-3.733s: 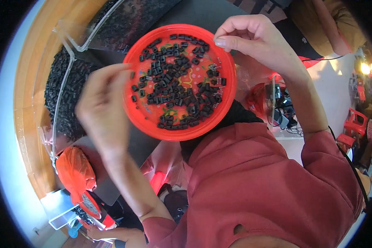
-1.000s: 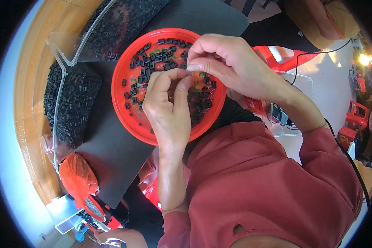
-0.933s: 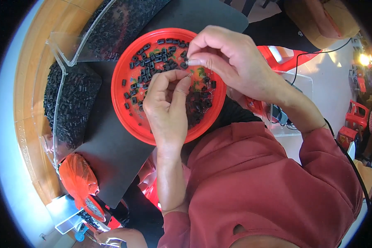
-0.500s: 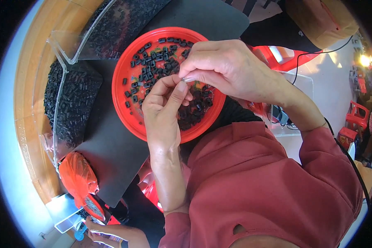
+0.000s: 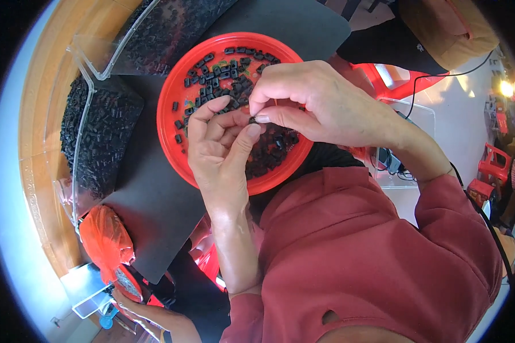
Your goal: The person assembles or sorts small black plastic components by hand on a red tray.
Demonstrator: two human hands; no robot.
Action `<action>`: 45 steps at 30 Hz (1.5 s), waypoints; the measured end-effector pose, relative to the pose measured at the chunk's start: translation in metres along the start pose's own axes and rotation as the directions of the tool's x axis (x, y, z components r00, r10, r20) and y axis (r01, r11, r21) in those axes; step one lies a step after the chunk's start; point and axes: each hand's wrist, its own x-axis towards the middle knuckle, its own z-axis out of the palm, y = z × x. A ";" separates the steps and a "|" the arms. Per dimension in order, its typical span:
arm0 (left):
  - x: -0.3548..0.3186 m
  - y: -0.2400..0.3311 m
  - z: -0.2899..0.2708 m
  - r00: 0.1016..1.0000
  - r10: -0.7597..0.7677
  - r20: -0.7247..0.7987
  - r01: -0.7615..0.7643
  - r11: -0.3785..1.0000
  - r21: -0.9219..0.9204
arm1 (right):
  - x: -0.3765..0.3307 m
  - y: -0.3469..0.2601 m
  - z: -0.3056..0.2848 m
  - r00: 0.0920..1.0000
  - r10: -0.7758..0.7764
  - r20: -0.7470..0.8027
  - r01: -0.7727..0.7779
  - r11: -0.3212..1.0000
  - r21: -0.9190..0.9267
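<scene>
Above the red tray [image 5: 167,128], hands [image 5: 220,151] [image 5: 333,106] angle inward at a dark piece [image 5: 253,120].

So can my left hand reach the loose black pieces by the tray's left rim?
Probably yes: your left hand is near, nothing covers those black pieces, though its thumb sits by the small part the right hand pinches.

Tray [image 5: 167,123]: partly over the counter [image 5: 154,197], in front of the person; small blocks [image 5: 212,86] spread in it. Left hand [image 5: 220,143] and right hand [image 5: 315,103]: above the tray, fingertips together, a small part [image 5: 253,120] at the right fingers. First bin [image 5: 87,123], pieces inside: left of tray. Second bin [image 5: 133,33], pieces inside: behind the first. Bag [image 5: 106,237]: before the first bin. Box [image 5: 419,137]: right of tray. Stool [image 5: 493,164]: far right, beyond the box.
</scene>
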 end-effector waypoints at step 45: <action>-0.025 -0.004 -0.004 0.995 -0.075 0.067 0.097 0.902 -0.421 | 0.009 -0.015 0.010 0.978 -0.208 0.009 0.207 0.967 -0.147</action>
